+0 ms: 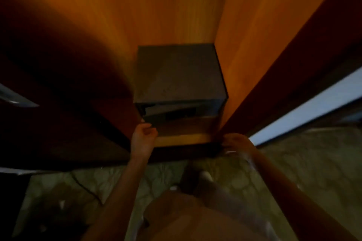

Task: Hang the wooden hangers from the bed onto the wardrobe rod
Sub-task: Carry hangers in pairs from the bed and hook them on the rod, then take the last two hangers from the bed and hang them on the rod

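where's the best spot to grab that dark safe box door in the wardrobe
Judging from this dim view, take the safe door by its free left edge, coming from the front left where the left hand is. It stands slightly ajar there, leaving a gap for fingertips; the safe sits against the right wardrobe wall.

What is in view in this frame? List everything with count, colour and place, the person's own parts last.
Wardrobe interior: one, orange-brown wood panels, filling the upper frame.
Box-shaped unit: one, dark grey, in the wardrobe's back right corner on its floor; its front looks partly open, contents too dark to tell.
Wardrobe door: one, dark brown, at right.
Floor: pale green patterned, along the bottom.
Cable: one, dark, on the floor at lower left.
Hangers, rod, bed: none visible.
Left hand: one, curled at the unit's lower left front corner.
Right hand: one, blurred, at the wardrobe's lower right edge; grip unclear.
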